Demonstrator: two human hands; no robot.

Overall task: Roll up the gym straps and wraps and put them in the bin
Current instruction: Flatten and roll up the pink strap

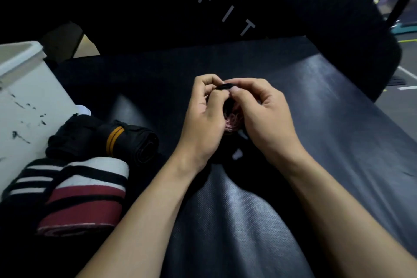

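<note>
My left hand [204, 115] and my right hand [261, 110] meet over the middle of a black padded bench [338, 119]. Both pinch a small black strap with pink threads [231, 119], partly rolled between the fingertips; most of it is hidden by the fingers. Its loose black tail with a white tag [237, 154] lies on the bench under my wrists. At the left stands the white bin [27, 88].
Beside the bin lie a rolled black wrap with two orange stripes [126, 142], a red, white and black wrap [88, 196] and a black wrap with white stripes [29, 178]. A dark pad lettered "FIT" [225, 11] rises behind the bench. Gym floor shows at the right.
</note>
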